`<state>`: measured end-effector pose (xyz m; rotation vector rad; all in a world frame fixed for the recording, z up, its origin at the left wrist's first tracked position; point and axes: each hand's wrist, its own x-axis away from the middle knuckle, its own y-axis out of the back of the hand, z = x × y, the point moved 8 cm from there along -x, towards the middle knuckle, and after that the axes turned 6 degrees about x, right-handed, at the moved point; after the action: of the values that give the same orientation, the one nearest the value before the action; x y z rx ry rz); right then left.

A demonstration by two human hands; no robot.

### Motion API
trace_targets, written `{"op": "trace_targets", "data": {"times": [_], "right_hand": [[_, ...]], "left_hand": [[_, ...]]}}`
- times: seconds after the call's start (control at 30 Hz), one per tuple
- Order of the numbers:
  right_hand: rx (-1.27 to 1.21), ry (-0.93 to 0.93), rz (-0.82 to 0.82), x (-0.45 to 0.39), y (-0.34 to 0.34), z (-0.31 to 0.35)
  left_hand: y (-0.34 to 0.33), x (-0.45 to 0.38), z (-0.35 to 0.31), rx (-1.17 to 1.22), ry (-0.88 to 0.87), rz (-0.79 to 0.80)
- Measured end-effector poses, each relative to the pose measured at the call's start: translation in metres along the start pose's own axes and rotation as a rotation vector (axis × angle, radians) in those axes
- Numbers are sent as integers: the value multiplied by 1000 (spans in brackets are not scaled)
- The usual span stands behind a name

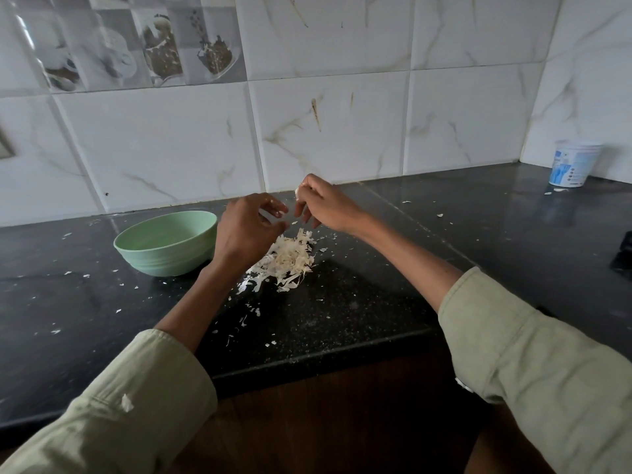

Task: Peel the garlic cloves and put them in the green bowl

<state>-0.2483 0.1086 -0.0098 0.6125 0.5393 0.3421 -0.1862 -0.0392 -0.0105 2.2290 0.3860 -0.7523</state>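
A pale green bowl [164, 246] stands on the black counter to the left of my hands; its inside is mostly hidden from this angle. A heap of white garlic skins [287, 260] lies just below my hands. My right hand [321, 205] is raised above the heap and pinches a small garlic clove [297, 192] between thumb and fingertips. My left hand [249, 227] hovers close beside it, between the bowl and the heap, with fingers loosely curled; a pale shred seems to sit at its fingertips, blurred.
Bits of skin are scattered over the black counter [342, 323]. A white and blue plastic cup [571, 165] stands in the far right corner by the tiled wall. A dark object [624, 254] sits at the right edge. The counter's front edge runs below my forearms.
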Motion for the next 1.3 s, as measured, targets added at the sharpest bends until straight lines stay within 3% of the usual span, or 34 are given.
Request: {"op": "trace_targets", "data": {"times": [0.23,0.4,0.63,0.87,1.1,1.3], "right_hand": [[86,-1,55,8,-29,-2],[170,44,-28,6,-23,-1],[255,87,-91,-1,-19,5],[318,211,-133,0,-17,16],[314,174,-295,0,-2,10],[275,179,-241,-3,-8,12]], "left_hand": [[-2,0,-6,177,3,-14],[-5,3,-6,305,3,15],[-7,1,16,612,230,5],[-5,1,21,610,297,-46],[-1,1,22,583,295,-77],[-2,1,22,551,271,-74]]}}
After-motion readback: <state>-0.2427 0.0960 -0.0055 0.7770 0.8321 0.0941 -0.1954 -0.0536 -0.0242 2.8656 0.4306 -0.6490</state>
